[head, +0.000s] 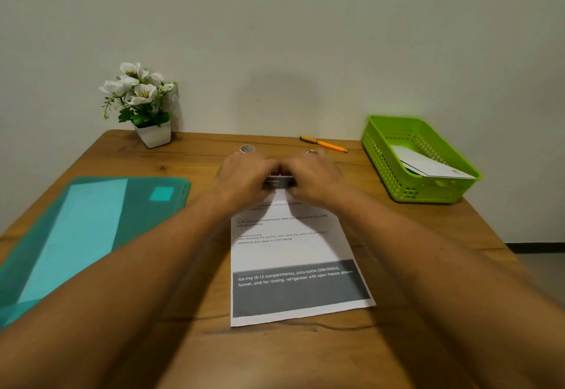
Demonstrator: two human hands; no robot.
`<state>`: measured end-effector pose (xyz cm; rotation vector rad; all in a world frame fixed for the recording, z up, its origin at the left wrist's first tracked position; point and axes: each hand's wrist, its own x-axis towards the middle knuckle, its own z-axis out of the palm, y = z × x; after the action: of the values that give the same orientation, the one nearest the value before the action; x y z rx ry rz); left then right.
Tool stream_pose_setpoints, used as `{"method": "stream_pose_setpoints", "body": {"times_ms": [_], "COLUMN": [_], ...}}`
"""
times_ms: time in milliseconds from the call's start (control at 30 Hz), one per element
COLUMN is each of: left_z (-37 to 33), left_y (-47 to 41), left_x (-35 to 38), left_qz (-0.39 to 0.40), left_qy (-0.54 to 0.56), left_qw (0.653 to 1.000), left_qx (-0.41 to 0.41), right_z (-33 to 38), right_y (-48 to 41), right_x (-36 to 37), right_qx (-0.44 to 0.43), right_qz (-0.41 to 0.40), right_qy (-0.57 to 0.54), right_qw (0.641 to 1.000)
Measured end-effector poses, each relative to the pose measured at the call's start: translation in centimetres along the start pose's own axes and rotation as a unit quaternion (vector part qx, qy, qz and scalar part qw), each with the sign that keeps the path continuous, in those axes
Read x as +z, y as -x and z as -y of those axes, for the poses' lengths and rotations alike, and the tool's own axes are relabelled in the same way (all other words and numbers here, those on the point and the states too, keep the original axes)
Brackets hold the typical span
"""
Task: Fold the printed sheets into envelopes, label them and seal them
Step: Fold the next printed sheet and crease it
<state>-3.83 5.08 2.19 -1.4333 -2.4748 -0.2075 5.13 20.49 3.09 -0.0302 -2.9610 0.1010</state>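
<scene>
left hand and right hand on far end of printed sheet at centre, green basket at right

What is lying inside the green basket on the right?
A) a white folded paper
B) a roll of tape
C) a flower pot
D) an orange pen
A: white folded paper lies in the green basket; the orange pen lies outside on the table.

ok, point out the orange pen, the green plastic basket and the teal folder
Orange pen (328, 144): head view, middle of the barrel.
Green perforated plastic basket (428, 188): head view, near wall.
Teal translucent plastic folder (146, 214): head view, bare dark part towards its far corner.
</scene>
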Motion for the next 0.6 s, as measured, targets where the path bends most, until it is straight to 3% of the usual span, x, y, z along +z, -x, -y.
{"method": "stream_pose_setpoints", "body": {"times_ms": [333,600], "left_z": [-2.2,-2.5], "left_y": [5.4,7.3], "left_x": [2.1,3.5], "left_qz": [0.002,0.047], "left_qy": [0.054,0.109], "left_qw": [0.998,0.992], "left_qx": [-0.043,-0.049], "right_z": [1.7,1.9], "right_y": [5.6,7.0], "right_x": [3.8,5.7], "right_qx": [0.029,0.043], "right_qz": [-0.068,-0.013], "right_qy": [-0.022,-0.12], "right_qw": [0.997,0.992]}}
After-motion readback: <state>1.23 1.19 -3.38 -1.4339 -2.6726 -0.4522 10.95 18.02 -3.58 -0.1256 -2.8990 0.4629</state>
